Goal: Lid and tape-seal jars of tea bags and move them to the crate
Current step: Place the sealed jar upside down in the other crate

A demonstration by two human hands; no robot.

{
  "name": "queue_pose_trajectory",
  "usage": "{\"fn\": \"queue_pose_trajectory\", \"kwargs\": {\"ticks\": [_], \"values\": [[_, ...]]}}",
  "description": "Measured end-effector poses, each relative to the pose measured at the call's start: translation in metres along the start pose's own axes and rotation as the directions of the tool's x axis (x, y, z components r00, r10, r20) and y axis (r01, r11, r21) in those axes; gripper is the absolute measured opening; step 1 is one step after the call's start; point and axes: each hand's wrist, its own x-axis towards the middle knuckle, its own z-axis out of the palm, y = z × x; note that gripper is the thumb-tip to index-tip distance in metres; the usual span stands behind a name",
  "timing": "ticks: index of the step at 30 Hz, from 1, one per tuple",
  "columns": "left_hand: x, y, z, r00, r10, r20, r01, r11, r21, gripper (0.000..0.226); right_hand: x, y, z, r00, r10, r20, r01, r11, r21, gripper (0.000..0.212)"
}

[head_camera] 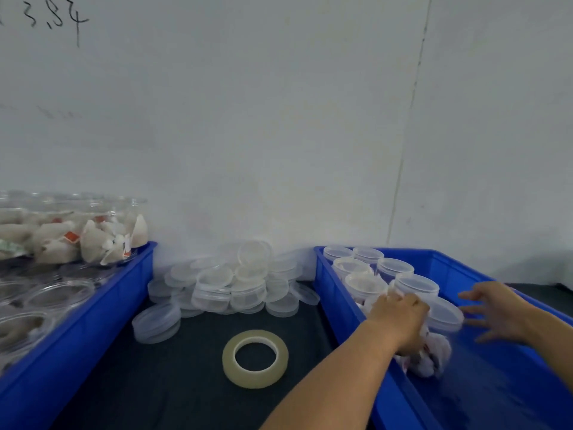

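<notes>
A clear jar of tea bags with its lid on stands in the right blue crate, in front of several other lidded jars. My left hand reaches over the crate's near wall and grips this jar by its side. To the right of the jar, my right hand hovers with fingers spread and holds nothing. A roll of clear tape lies flat on the dark table between the two crates.
A heap of loose clear lids lies against the white wall at the back of the table. At the left, a second blue crate holds open jars, some filled with tea bags.
</notes>
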Motion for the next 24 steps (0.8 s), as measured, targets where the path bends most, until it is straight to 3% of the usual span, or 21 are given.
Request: {"fn": "queue_pose_trajectory", "kwargs": {"ticks": [2,4,7,13,18,24], "values": [[0.000,0.000,-0.002,1.000,0.005,-0.004,-0.005,0.999,0.032,0.056,0.014,-0.007,0.003,0.996,-0.031,-0.087,0.034,0.999,0.038,0.043],[-0.002,-0.002,-0.003,1.000,0.021,-0.020,-0.021,1.000,0.015,0.056,0.027,-0.013,0.015,0.998,-0.056,-0.020,0.057,0.995,0.079,0.053],[-0.006,-0.005,-0.001,0.999,0.036,-0.025,-0.037,0.998,-0.047,0.057,0.042,-0.021,0.031,0.996,-0.073,0.048,0.073,0.997,-0.010,0.059],[-0.007,-0.007,0.003,0.999,0.023,-0.027,-0.025,0.995,-0.092,0.057,0.054,-0.021,0.037,0.995,-0.093,0.042,0.100,0.971,-0.216,0.012],[-0.004,-0.004,0.003,1.000,-0.009,0.000,0.009,0.998,-0.066,0.057,0.058,-0.020,0.044,0.993,-0.094,0.073,0.113,0.934,-0.339,0.011],[-0.002,-0.004,0.006,1.000,-0.016,-0.017,0.014,0.996,-0.087,0.057,0.082,-0.032,0.039,1.000,-0.027,-0.004,0.025,0.967,-0.253,0.058]]}}
